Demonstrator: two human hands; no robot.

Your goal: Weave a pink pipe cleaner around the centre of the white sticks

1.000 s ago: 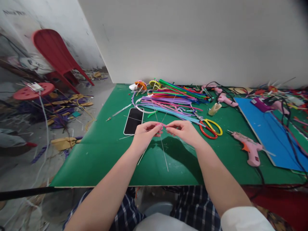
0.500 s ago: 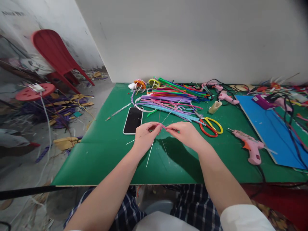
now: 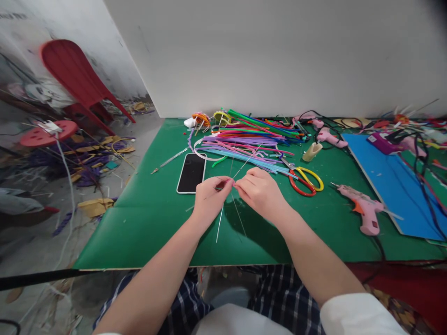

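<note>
My left hand [image 3: 211,195] pinches the crossing point of several thin pale rods [image 3: 220,223], which fan out above the table like spokes. A short bit of pink pipe cleaner [image 3: 233,182] shows at that crossing, between both sets of fingertips. My right hand [image 3: 260,193] is closed against it, thumb and forefinger touching the pink strand, the other fingers curled in. Most of the strand is hidden by the fingers. Just left of my left hand lies a phone [image 3: 192,173] with a dark screen. Scissors [image 3: 307,180] with red and yellow handles rest beyond my right hand.
A pile of coloured pipe cleaners [image 3: 244,142] lies at the back of the green table [image 3: 139,237]. To the right are a pink glue gun [image 3: 365,207], a blue board [image 3: 391,186] and a beige holder [image 3: 312,152]. A white headband [image 3: 199,151] lies behind the phone.
My right hand has moved left, up against my left fingertips, and its fingers have curled in. Less of the pink strand shows now. My left hand keeps its pinch.
</note>
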